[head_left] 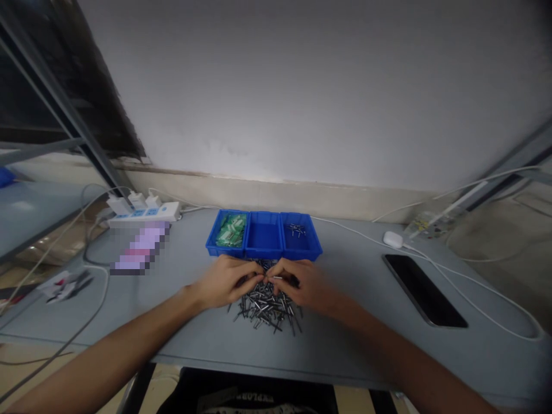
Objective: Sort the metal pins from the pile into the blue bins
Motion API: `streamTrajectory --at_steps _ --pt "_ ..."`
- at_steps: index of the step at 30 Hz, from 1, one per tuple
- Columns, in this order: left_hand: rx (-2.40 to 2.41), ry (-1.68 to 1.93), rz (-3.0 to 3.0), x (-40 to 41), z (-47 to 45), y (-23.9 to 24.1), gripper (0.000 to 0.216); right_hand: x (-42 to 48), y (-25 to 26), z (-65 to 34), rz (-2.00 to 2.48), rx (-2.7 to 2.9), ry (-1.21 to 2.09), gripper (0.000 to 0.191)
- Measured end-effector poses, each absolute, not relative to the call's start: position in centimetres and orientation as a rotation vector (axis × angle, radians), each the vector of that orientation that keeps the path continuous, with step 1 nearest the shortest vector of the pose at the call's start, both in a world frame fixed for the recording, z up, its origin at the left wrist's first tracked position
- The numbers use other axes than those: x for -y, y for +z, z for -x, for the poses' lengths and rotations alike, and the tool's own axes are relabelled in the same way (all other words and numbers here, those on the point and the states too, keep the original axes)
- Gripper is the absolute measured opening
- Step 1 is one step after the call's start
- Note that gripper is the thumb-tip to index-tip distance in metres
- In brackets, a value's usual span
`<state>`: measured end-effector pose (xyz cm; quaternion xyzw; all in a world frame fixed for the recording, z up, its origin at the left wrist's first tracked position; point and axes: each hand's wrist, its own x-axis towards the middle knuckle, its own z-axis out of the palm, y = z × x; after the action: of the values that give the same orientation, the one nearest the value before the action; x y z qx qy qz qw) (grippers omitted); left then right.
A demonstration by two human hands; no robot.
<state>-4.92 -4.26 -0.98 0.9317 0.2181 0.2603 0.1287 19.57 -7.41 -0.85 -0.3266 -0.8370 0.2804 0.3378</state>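
Observation:
A heap of small dark metal pins [267, 307] lies on the grey table [345, 339] just in front of me. My left hand [224, 282] rests at the heap's left side with its fingers pinched together over the pins. My right hand [299, 282] is at the heap's right side, fingers pinched on a thin metal pin [279, 278] that points toward the left hand. The fingertips of both hands nearly meet above the heap. Behind them stand three joined blue bins [264, 236]: the left one holds green parts, the middle one looks bare, the right one holds a few pins.
A black phone [425, 290] lies face up at the right, with a white earbud case [393, 240] and white cables behind it. A white power strip [144, 214] with chargers sits at the back left, a blurred pink object before it. Metal frame posts stand at both sides.

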Motion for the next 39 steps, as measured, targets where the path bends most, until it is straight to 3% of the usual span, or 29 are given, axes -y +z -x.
streamTrajectory --at_steps 13,27,39 --pt "-0.681 0.980 -2.653 4.5 4.6 -0.3 0.012 6.6 -1.2 -20.5 0.886 2.176 0.302 0.013" --pt "-0.641 0.879 -2.648 4.6 4.7 -0.6 0.010 7.8 -2.3 -18.3 0.736 2.141 -0.038 0.012" --pt "-0.583 0.851 -2.674 4.4 4.8 -0.9 0.010 8.1 -1.9 -18.2 0.790 2.219 -0.227 0.021"
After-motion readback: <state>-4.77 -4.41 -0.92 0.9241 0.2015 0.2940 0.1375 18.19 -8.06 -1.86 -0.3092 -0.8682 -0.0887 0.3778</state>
